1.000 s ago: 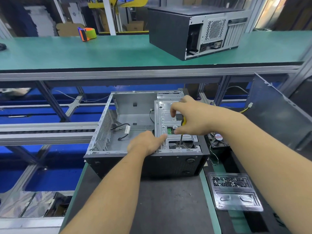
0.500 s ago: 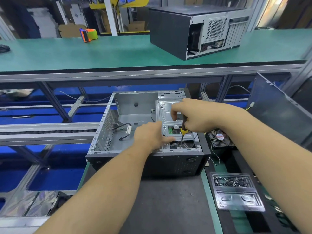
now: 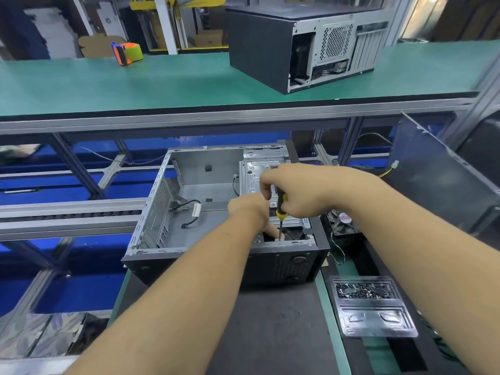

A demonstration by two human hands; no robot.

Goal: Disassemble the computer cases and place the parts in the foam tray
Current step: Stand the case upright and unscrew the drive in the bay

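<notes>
Both hands work inside the open grey steel computer case (image 3: pixel 216 212) on the near bench, right hand (image 3: pixel 303 190) gripping a yellow-and-black screwdriver (image 3: pixel 280 207), left hand (image 3: pixel 249 209) steadying its tip, apparently pinching; stiff sharp-edged sheet metal, best held by folded rims.

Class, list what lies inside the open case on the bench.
Inside the open case: a black cable, a metal drive bracket and the screwdriver tip. Both hands cover the bracket's front.

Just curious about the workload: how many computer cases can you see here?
2. An open case sits on the near bench under both hands; a closed case stands on the green shelf behind. Others may be out of view.
</notes>
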